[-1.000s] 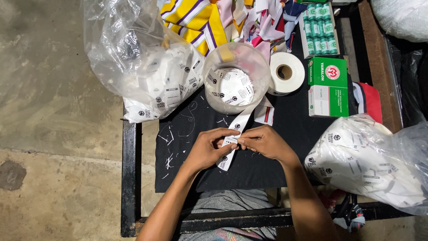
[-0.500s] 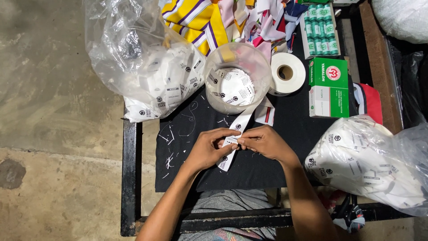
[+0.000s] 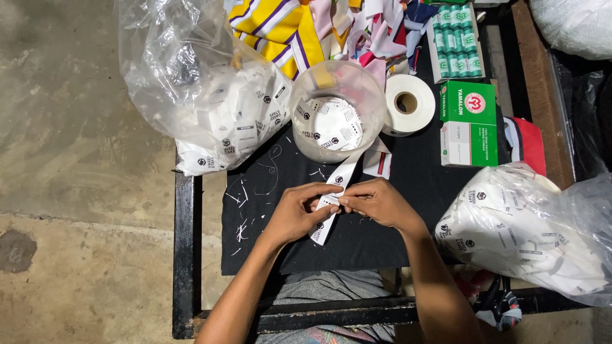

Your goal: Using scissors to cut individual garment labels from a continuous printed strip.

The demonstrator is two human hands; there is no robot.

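Note:
Both of my hands meet over the middle of a black cloth (image 3: 382, 242) on a small dark table. My left hand (image 3: 298, 213) and my right hand (image 3: 379, 202) pinch the same long white label strip (image 3: 338, 181), which runs from my fingers up toward a clear plastic tub (image 3: 336, 114). The strip's lower end hangs below my left fingers. The tub holds a pile of white printed labels.
A clear bag of white labels (image 3: 210, 108) lies at the table's upper left, another (image 3: 529, 236) at the right. A white tape roll (image 3: 408, 103), green boxes (image 3: 468, 124) and green thread spools (image 3: 457, 41) sit behind. Striped fabric (image 3: 280, 28) is piled at the back. Concrete floor lies left.
Almost nothing differs; my fingers have shifted slightly on the strip, which stays in the same place.

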